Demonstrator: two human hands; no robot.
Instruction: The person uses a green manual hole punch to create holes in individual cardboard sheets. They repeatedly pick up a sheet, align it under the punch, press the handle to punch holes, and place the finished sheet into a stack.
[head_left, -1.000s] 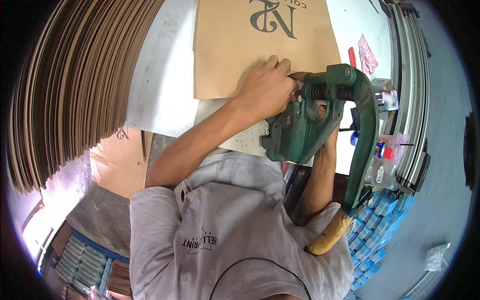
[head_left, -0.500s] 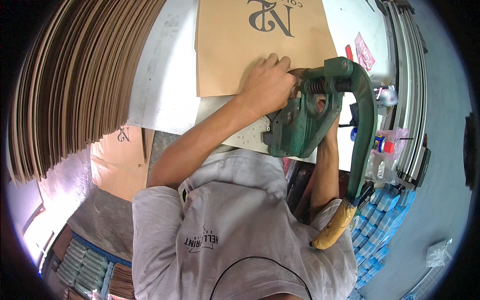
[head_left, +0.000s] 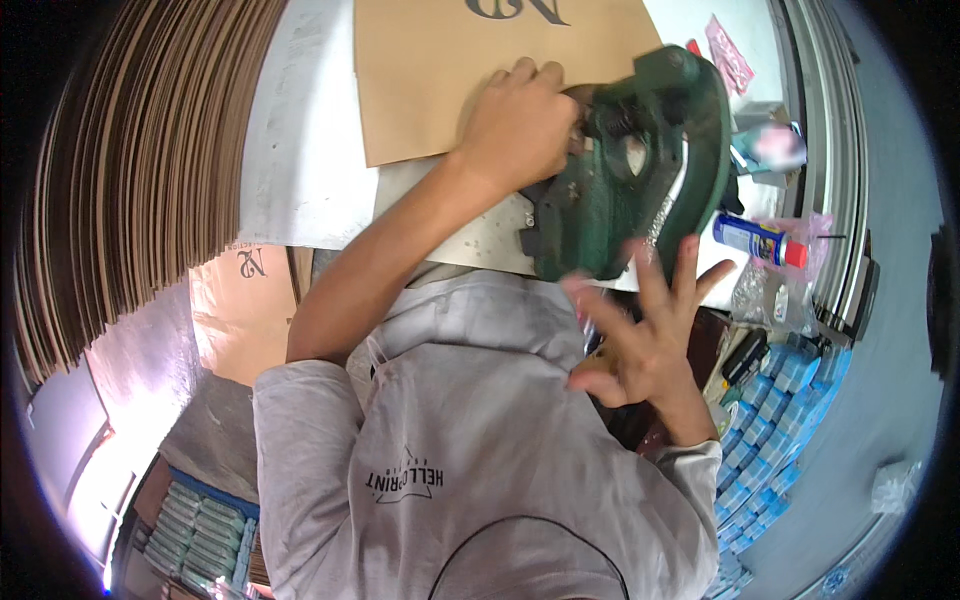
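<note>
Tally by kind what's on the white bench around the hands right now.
Green hand press: 1
Brown paper bag with dark print, under the left hand: 1
Blue spray can with red cap: 1
Pink packet: 1
Total: 4
The right hand is open, holding nothing.

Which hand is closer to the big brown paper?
Left. The left hand lies flat on the brown paper, beside the green press. The right hand is open in the air nearer the body, clear of the paper.
</note>
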